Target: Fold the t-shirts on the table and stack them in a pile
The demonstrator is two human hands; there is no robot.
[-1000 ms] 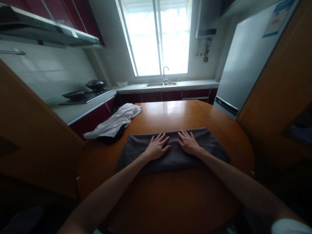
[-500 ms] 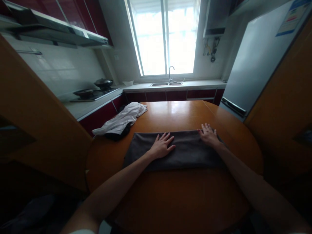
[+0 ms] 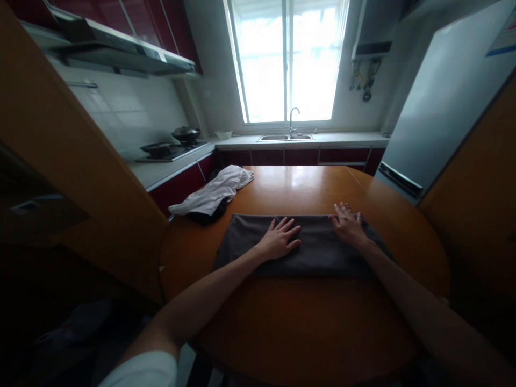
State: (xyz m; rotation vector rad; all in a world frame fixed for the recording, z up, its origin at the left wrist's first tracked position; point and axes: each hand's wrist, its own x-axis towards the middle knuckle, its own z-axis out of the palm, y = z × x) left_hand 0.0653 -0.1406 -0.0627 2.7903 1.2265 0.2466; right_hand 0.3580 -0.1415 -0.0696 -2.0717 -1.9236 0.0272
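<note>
A dark grey folded cloth, perhaps a garment, lies flat in a long rectangle on the round wooden table. My left hand rests palm down on its middle-left part, fingers spread. Toward the cloth's right end, my right hand lies flat with fingers apart, its fingertips reaching past the far edge. Neither hand grips the fabric. The cloth's right end is partly hidden under my right hand and forearm.
White clothing lies heaped over dark fabric at the table's left edge. Beyond stand a stove with pans, a counter with a sink and, at right, a fridge. Wooden panels flank the table.
The view has turned slightly left, so the scene sits farther right. My right hand has shifted slightly left relative to the cloth; my left hand stays on it.
</note>
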